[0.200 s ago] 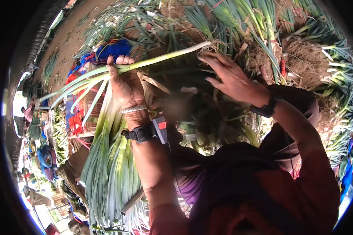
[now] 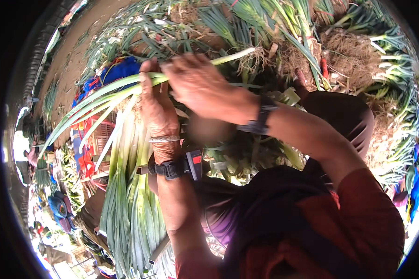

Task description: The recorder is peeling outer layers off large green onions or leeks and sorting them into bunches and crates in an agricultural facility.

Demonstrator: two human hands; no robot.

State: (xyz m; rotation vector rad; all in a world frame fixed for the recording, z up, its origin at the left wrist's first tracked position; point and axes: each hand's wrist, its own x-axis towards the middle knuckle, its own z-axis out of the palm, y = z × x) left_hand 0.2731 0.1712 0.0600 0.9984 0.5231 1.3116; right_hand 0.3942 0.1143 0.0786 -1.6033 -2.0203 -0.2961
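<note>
A single leek lies slantwise across my hands, its white root end up and to the right, its green leaves fanning down to the left. My left hand is closed round it where the leaves begin. Against the stalk beside the left thumb is my right hand, its fingertips smeared by motion, so its grip is unclear. Below and left of my left hand hangs a thick bunch of leeks, roots up and leaves down, partly behind my forearm.
Bundled leeks with matted brown roots stand at the upper right. Loose green leaves litter the ground ahead. To the left are a blue bag and a reddish crate. A metal bar juts out by my left forearm.
My right hand has swept left from near the root end to the stalk beside my left hand. The left hand keeps hold of the leek.
</note>
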